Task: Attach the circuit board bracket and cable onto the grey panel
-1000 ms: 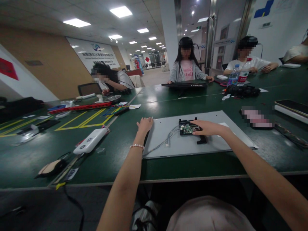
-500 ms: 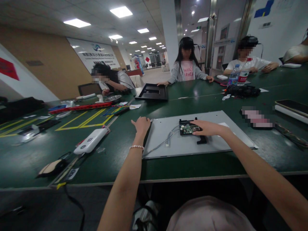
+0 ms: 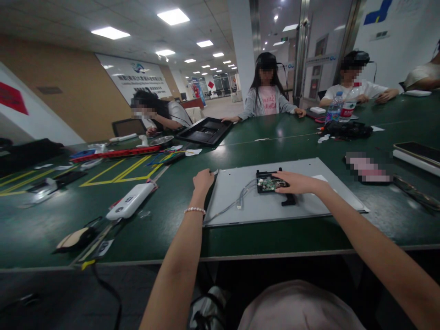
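Note:
A flat light-grey panel (image 3: 237,183), like the back of a display panel, lies on the table in front of me. My left hand (image 3: 204,181) is closed on its left edge near the far corner, some fingertips hidden. On the panel sits a green circuit board (image 3: 268,184) in a black bracket (image 3: 288,200). My right hand (image 3: 297,182) reaches over from the right, fingers and thumb spanning the board's right end and closed on it. Thin grey cables (image 3: 239,198) run from the board towards the panel's near left corner.
Across the table, a person's hand (image 3: 231,119) touches a black frame (image 3: 220,123). A white power-bank-like device (image 3: 130,200) and a mouse-shaped object (image 3: 74,239) lie left. Bottles (image 3: 349,105), a pink phone-like item (image 3: 367,168) and a boxed phone (image 3: 417,156) are right.
My left hand's thumb and fingers have drawn in at the panel's edge. The black frame across the table has turned and shifted left under the other person's hand. My right hand stays put.

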`<state>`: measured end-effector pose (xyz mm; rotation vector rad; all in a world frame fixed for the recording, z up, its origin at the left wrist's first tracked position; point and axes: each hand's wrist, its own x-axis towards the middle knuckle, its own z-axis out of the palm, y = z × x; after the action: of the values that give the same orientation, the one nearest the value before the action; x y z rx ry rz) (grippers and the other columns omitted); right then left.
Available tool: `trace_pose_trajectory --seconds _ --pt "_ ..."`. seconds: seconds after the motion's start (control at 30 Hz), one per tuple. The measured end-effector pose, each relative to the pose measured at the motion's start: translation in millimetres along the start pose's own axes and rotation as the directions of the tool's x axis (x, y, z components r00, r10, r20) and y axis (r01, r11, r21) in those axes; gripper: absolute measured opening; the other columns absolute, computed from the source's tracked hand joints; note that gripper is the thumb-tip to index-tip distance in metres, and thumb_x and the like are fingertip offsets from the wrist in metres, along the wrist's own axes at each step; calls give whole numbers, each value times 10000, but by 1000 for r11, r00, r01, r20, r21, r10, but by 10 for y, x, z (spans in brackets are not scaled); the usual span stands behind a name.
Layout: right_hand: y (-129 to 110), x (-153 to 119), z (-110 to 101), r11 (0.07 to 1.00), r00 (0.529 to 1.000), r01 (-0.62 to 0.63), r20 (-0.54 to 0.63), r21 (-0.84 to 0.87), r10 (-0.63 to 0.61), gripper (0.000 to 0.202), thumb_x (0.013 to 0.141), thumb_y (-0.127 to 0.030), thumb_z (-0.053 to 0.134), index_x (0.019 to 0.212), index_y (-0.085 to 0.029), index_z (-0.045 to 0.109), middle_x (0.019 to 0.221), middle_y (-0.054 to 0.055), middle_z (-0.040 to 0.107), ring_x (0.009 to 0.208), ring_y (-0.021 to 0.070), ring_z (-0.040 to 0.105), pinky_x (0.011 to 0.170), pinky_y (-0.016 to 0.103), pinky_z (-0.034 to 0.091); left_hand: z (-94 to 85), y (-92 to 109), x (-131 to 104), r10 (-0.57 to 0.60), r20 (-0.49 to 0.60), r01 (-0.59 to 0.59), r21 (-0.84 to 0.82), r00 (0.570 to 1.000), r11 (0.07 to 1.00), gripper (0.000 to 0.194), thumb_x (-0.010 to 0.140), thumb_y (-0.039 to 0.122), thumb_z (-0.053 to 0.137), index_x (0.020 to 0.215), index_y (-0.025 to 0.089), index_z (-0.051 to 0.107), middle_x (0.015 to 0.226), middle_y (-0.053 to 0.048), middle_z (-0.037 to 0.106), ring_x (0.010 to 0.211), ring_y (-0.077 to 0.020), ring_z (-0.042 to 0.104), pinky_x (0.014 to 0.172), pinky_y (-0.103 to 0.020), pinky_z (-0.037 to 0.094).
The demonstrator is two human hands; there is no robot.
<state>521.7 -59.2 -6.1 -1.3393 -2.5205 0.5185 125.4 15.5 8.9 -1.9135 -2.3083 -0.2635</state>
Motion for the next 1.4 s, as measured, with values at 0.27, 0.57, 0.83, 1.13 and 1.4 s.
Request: trace_pose_trajectory --seconds 0.27,0.57,0.83,1.13,1.4 --pt "0 8 -8 1000 999 14 37 0 -14 774 854 -622 503 1496 -212 368 1540 113 349 1410 338 311 1135 508 304 17 -69 30 12 -116 -18 -48 993 999 354 873 200 487 1171 171 677 1179 -121 682 1088 -260 625 896 -322 471" --pt "10 5 -1 1000 998 -24 56 -9 24 800 844 -660 491 1500 -219 362 1565 99 299 1416 351 290 1146 514 275 -11 -101 41 -66 -194 49 -88 979 995 336 864 162 460 1101 198 695 1106 -100 710 1062 -249 635 877 -329 477" --pt "15 5 24 999 1000 -11 27 -30 12 745 864 -636 487 1478 -225 397 1553 108 324 1407 349 312 1124 525 315 -55 -191 37 -197 -258 117 -296 946 948 313 837 172 476 1055 189 700 1068 -97 718 1012 -235 649 859 -314 488" --pt "8 -1 22 999 1000 4 2 -38 -4 705 853 -613 528 1453 -253 442 1514 110 397 1391 376 331 1099 570 328 -201 -104 77 -271 -329 52 -545 905 837 288 784 162 523 1016 143 692 965 -71 735 901 -172 677 861 -261 495" --pt "-267 -54 -146 994 984 32 -168 -104 -49 581 910 -548 463 1413 -256 477 1487 119 435 1378 394 334 1057 692 254 -286 355 30 -146 -118 -23 -849 982 528 237 653 190 673 879 123 694 782 -71 721 740 -193 687 686 -282 538"
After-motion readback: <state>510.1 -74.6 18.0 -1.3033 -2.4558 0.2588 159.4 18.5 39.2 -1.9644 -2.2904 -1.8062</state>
